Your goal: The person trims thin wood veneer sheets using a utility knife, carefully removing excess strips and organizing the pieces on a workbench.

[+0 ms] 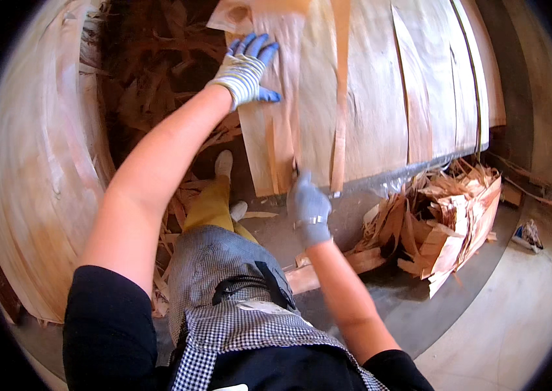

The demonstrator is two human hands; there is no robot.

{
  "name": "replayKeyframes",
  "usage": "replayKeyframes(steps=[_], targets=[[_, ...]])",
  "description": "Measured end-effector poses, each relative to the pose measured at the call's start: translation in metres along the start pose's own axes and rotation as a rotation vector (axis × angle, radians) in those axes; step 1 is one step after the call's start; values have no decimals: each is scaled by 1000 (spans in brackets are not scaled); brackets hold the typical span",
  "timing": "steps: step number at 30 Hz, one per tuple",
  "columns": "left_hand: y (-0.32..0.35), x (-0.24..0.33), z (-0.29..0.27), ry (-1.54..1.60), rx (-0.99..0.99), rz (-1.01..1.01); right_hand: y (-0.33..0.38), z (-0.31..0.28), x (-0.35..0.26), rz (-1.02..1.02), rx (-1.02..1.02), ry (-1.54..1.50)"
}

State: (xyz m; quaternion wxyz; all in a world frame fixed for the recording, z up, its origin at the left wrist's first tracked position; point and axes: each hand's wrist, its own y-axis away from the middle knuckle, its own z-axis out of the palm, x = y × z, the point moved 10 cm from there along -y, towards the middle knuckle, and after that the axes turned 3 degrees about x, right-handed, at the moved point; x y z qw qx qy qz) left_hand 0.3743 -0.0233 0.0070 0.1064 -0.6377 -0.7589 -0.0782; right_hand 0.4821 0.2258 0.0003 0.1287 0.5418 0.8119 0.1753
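A stack of pale wood veneer sheets [373,98] lies in front of me, with reddish-brown strips and splits running along it. My left hand [247,70], in a striped glove with blue fingers, is spread flat on the sheets near their left edge. My right hand [310,207], in a grey glove, is closed at the near edge of the veneer. From its fingers a small dark-tipped knife [295,169] points at a reddish strip [287,140]; most of the knife is hidden by the hand.
Another veneer stack [38,169] stands at the left. Torn veneer scraps [158,72] fill the dark gap between the stacks. A heap of broken veneer [448,225] lies on the floor at the right, with a small crumpled packet [528,236] beyond it.
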Motion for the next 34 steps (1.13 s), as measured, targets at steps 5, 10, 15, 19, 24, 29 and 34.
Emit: replayKeyframes(steps=[5, 10, 15, 19, 24, 29, 34], targets=[[-9, 6, 0, -29, -51, -9, 178, 117, 109, 75, -189, 25], [-2, 0, -6, -31, -89, -22, 73, -31, 7, -293, 234, -176], [-16, 15, -12, -19, -155, 0, -30, -65, -65, -564, 284, 14], [-62, -75, -77, 371, 256, -432, -21, -72, -71, -595, 368, -27], [-154, -121, -71, 922, 355, -646, -27, -67, -77, -502, 221, 35], [-260, -114, -98, 1487, 362, -343, -27, -66, -76, -512, 212, 33], [-321, -134, -310, 1320, 973, 336, -46, -48, -75, -514, -117, 112]])
